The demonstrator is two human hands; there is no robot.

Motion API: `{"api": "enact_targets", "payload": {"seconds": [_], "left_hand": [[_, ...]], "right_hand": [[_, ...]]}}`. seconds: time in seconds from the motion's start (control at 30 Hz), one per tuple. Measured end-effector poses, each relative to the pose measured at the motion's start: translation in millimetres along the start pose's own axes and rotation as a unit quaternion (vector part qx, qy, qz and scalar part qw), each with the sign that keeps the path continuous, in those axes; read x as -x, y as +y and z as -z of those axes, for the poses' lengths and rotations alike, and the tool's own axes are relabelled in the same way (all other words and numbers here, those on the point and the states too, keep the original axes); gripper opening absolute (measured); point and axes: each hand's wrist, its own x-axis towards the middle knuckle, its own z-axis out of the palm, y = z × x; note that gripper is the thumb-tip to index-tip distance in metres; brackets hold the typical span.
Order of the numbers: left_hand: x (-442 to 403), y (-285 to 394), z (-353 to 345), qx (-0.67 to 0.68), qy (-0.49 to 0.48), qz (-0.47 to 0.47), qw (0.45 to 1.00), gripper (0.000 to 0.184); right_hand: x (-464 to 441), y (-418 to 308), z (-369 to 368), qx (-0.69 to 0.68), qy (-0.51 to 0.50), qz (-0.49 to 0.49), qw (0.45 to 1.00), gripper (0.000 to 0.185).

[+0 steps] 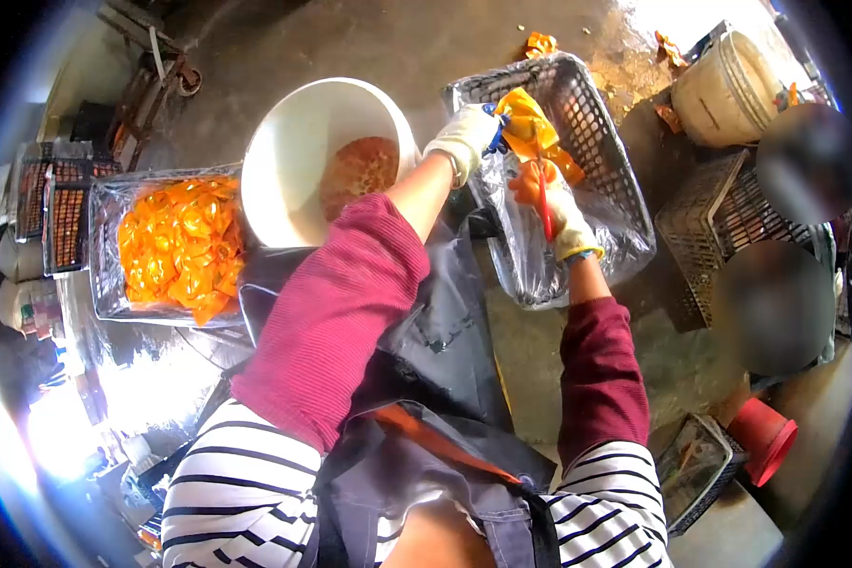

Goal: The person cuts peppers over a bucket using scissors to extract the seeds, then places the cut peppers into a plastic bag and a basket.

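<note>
My left hand point(466, 140), in a pale glove with blue on the fingers, is closed on a shiny orange-yellow packet point(526, 121). The packet hangs over a black plastic crate point(612, 151) lined with clear plastic. In my right hand point(560, 216), also gloved, is a pair of red-handled scissors point(545, 206), their tips up against the packet's lower part. Left of the hands, a large white bucket point(289, 142) leans towards me with a reddish-brown mass point(362, 168) inside. Whether the packet is cut through cannot be seen.
A lined crate point(104, 284) piled with orange packets point(180, 241) stands left of the bucket. On the right are a cream bucket point(724, 90), a slatted crate point(696, 222), two blurred round shapes and a red bucket point(765, 437). Orange scraps point(541, 44) lie on the wet floor.
</note>
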Motion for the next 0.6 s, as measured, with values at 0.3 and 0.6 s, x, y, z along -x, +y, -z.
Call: {"api": "enact_targets", "payload": {"seconds": [0.3, 0.6], "left_hand": [[-31.2, -1.6, -3.9, -0.203, -0.007, -0.007, 0.979, 0.027], [-36.1, 7.0, -13.6, -0.267, -0.06, -0.003, 0.962, 0.028]], "right_hand": [[-15.6, 9.6, 7.4, 0.047, 0.026, -0.078, 0.995, 0.037], [-3.7, -28.3, 8.6, 0.097, 0.055, -0.197, 0.974, 0.043]]}}
